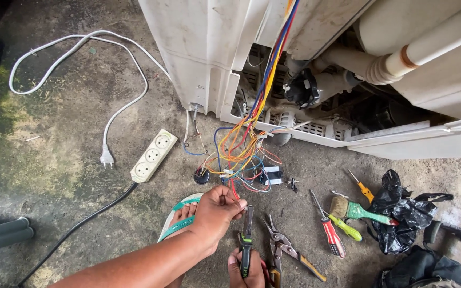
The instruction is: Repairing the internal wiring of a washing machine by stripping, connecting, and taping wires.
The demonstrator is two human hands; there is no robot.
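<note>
Now left hand (pixel 215 209) fingers pinch a red wire (pixel 234 190) taut, so right hand (pixel 247 266), fist closed round the pliers (pixel 247 234), can reach it w/ the tip.

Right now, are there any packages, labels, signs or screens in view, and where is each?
No signs or screens in view.
Black plastic bag: crumpled on the concrete at the right, beside the green-handled brush; contents hidden.
Small black-and-white block, possibly labelled: on the ground at the end of the coloured wires, just ahead of the left hand; too small to be sure.
Handle of the pliers in the right hand: black with a green marking.
</note>
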